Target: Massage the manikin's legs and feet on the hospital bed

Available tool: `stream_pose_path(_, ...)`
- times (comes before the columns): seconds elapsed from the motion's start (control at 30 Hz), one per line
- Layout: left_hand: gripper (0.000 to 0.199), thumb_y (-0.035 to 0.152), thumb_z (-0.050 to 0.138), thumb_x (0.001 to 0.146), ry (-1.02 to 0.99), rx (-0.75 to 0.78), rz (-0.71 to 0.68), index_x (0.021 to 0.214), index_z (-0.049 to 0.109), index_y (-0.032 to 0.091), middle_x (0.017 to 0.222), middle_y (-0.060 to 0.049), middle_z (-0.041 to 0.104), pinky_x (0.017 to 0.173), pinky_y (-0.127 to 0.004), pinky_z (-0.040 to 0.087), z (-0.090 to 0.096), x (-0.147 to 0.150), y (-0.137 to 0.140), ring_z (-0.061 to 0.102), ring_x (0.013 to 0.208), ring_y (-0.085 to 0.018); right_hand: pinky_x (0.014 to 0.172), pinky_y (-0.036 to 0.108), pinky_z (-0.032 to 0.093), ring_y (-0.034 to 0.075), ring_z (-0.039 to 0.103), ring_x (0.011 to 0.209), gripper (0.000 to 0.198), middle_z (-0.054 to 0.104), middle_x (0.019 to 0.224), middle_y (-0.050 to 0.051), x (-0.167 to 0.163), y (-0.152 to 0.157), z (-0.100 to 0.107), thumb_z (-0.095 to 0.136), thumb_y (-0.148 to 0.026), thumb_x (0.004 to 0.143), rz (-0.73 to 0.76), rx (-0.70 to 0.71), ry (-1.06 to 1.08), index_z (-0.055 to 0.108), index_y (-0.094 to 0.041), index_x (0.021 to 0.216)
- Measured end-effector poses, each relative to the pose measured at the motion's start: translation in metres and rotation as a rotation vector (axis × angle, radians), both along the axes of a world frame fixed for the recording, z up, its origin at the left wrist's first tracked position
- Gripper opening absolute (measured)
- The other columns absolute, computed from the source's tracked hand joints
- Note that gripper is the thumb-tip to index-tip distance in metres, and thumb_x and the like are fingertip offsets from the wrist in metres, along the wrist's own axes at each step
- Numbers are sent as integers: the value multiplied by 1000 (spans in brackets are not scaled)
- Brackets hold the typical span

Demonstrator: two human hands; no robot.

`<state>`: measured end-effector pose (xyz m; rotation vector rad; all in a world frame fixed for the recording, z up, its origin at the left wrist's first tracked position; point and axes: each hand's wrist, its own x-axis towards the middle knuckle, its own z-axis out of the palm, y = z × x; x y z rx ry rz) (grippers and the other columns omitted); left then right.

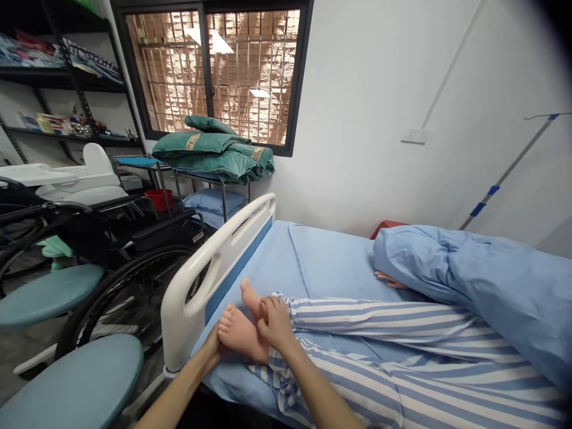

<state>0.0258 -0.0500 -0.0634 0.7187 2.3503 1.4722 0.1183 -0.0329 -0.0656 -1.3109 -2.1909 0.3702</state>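
Note:
Two bare, smooth feet stick out of blue-and-white striped trousers (pixel 379 319) on the bed; they look like a manikin's. My left hand (pixel 213 348) is against the sole of the near foot (pixel 241 333), and its fingers are mostly hidden behind that foot. Curled over the ankle of the far foot (pixel 250 298) is my right hand (pixel 274 322), close to the trouser cuff. A light blue quilt (pixel 469 274) covers the upper part of the lying figure, and one of the figure's hands (pixel 391 279) peeks out below it.
A white bed end board (pixel 192 280) rises beside the feet. To the left are a wheelchair (pixel 129 292) and teal stools (pixel 80 381). Green folded bedding (pixel 214 149) lies on a stand under the window. A drip pole (pixel 509 173) stands at the right.

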Motion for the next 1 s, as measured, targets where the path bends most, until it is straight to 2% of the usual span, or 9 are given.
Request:
stream_pose_path(0.1, 14, 21, 36, 73, 137, -19, 173, 63, 43, 17, 57, -1, 39, 49, -24, 18, 3, 6, 4, 38, 58, -13, 77, 30, 31, 19, 42, 90, 35, 48, 98, 5, 7, -25, -1, 50, -28, 67, 126, -10, 37, 43, -20, 100)
stream_pose_path(0.17, 19, 21, 28, 77, 226, -43, 241, 65, 42, 17, 60, -1, 39, 50, -24, 18, 4, 10, 6, 38, 61, -13, 75, 30, 33, 20, 44, 89, 50, 49, 98, 4, 9, -35, -3, 55, -42, 63, 234, -63, -3, 40, -21, 106)
stream_pose_path(0.23, 26, 21, 20, 80, 321, -91, 278, 68, 42, 16, 63, -3, 40, 51, -25, 18, 3, 13, 7, 39, 64, -14, 73, 31, 35, 22, 46, 88, 62, 50, 97, 4, 10, -38, -5, 58, -51, 57, 271, -116, -72, 39, -22, 108)
stream_pose_path(0.37, 33, 18, 11, 82, 537, -214, 326, 71, 42, 16, 67, -4, 42, 51, -25, 16, -3, 14, 7, 39, 67, -15, 70, 32, 36, 24, 49, 85, 66, 52, 95, 6, 7, -35, -11, 63, -43, 52, 221, -130, -179, 38, -19, 108)
stream_pose_path(0.7, 32, 18, 14, 81, 504, -192, 326, 74, 45, 15, 68, -5, 43, 50, -26, 13, -17, 8, 15, 38, 65, -15, 68, 31, 36, 24, 50, 82, 62, 53, 91, 5, 7, -33, -13, 60, -47, 49, 229, -135, -194, 40, -19, 101)
stream_pose_path(0.8, 34, 18, 12, 81, 529, -230, 331, 75, 45, 14, 69, -6, 44, 50, -27, 13, -21, 6, 16, 38, 66, -16, 67, 30, 36, 23, 50, 80, 60, 53, 91, 4, 6, -32, -14, 59, -47, 50, 225, -128, -200, 40, -19, 100)
stream_pose_path(1.0, 35, 17, 11, 81, 546, -219, 311, 76, 45, 15, 71, -6, 46, 49, -26, 15, -12, 11, 12, 41, 68, -16, 69, 31, 36, 24, 50, 82, 58, 53, 90, 4, 5, -34, -13, 58, -45, 51, 211, -129, -193, 40, -19, 100)
